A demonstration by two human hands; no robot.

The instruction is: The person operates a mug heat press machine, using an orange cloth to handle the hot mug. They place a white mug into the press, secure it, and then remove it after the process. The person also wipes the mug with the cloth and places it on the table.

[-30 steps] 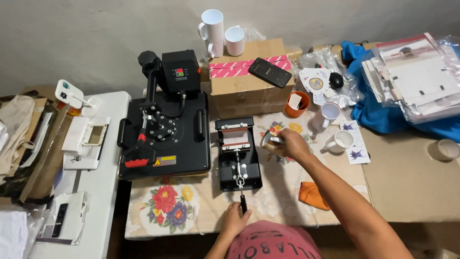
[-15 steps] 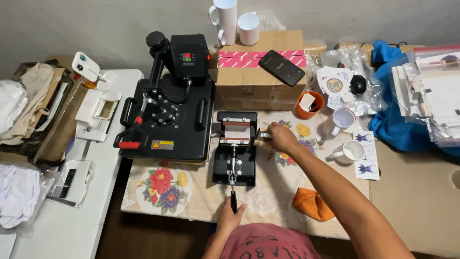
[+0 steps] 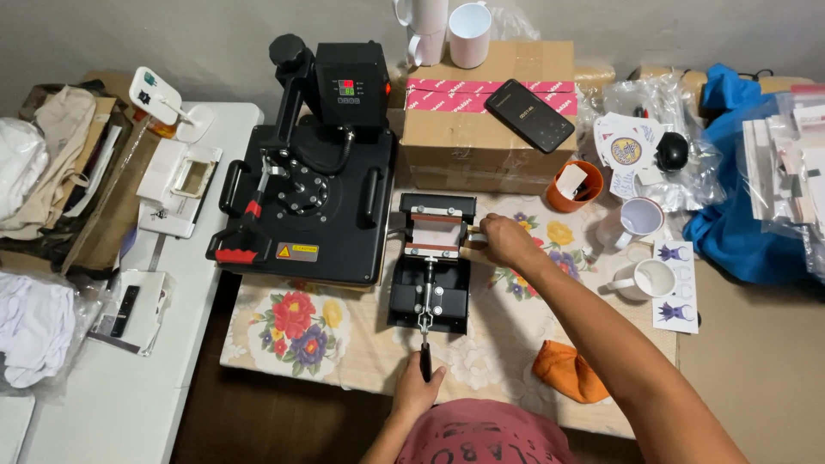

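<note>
A small black mug press (image 3: 430, 275) with a reddish heating band sits on the flowered tablecloth (image 3: 292, 326). My left hand (image 3: 418, 388) grips the black lever handle (image 3: 424, 359) at the press's near end. My right hand (image 3: 505, 240) is at the right side of the band, its fingers closed around something pale that is mostly hidden by the hand. Two white mugs (image 3: 643, 279) stand to the right of that hand.
A large black flat heat press (image 3: 305, 193) stands left of the mug press. Behind is a cardboard box (image 3: 481, 129) with a phone (image 3: 528, 115) and two mugs (image 3: 470, 33) on top. An orange cloth (image 3: 565, 371), orange cup (image 3: 570, 186), bags and printed sheets lie right.
My right hand has moved left from the tablecloth to the side of the mug press. The camera view has shifted closer. My left hand has stayed on the lever handle.
</note>
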